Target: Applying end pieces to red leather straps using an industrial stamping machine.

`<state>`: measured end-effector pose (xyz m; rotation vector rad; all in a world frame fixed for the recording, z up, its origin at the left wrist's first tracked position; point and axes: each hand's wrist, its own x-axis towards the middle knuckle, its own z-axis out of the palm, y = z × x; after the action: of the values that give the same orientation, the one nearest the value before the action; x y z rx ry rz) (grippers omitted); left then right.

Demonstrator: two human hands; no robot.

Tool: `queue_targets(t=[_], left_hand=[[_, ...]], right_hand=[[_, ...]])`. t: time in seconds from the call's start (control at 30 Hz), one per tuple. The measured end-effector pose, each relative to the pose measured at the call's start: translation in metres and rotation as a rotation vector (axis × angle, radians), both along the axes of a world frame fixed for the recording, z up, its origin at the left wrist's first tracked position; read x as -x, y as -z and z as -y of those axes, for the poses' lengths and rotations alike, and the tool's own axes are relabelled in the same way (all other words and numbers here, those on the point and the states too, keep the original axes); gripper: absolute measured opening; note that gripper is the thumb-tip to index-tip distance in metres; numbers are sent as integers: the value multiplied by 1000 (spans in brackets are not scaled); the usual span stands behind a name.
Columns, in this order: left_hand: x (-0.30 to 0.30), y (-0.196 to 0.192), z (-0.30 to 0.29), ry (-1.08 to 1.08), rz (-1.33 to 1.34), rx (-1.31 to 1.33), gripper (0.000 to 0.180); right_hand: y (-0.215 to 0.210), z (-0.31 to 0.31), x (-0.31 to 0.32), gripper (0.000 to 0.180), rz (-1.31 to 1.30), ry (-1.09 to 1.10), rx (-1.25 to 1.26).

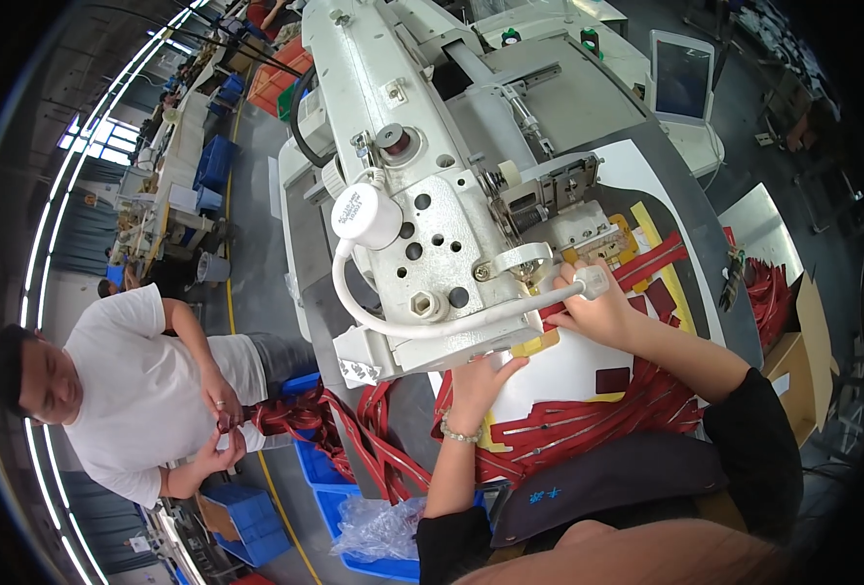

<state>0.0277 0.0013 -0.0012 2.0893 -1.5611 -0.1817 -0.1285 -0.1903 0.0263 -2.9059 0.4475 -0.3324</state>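
Note:
A large white industrial sewing machine (432, 234) fills the middle of the view. Under its head, beside the needle area, my right hand (595, 307) has its fingers curled and pressed together on a red strap (658, 259) that runs off to the upper right. My left hand (480, 385), with a beaded bracelet at the wrist, reaches in below the machine's front. Its thumb shows near a yellow plate (535, 343), but the other fingers are hidden behind the machine head. Many red straps with silvery lines (588, 429) lie across the white work surface (573, 375) in front of me.
At left, a person in a white shirt (159, 390) handles a bunch of red straps (300, 414). Blue bins (329, 468) and clear plastic wrap (378, 526) stand low left. A cardboard box (802, 361), more red straps (768, 302) and a screen (682, 76) are at right.

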Motion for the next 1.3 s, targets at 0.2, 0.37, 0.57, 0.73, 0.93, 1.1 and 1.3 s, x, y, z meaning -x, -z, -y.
queue_targets(t=[0.2,0.37,0.57,0.73,0.93,1.1,1.3], left_hand=[[5,-6,2,-45,-26,-70,53],[2,-1,-6,-51,-134,-14,45],[9,-10,-2,-61,-166,-90,41],[11,2,-4,-84,23,-1,40],[17,-4,-1,-105,-100,-38,39],[17,0,-1,-84,-62,46,40],[22,-2,3,-61,-98,46,47]], right_hand=[[21,-1,-2,28,-9,-98,-337],[-9,12,-9,34,-272,-70,-1039],[-9,11,-4,36,-266,11,-990],[-16,-2,-12,36,-151,-58,-828],[7,-12,-17,31,33,-135,-618],[9,-20,-23,23,138,-92,-577],[9,-17,-16,21,156,-53,-712]])
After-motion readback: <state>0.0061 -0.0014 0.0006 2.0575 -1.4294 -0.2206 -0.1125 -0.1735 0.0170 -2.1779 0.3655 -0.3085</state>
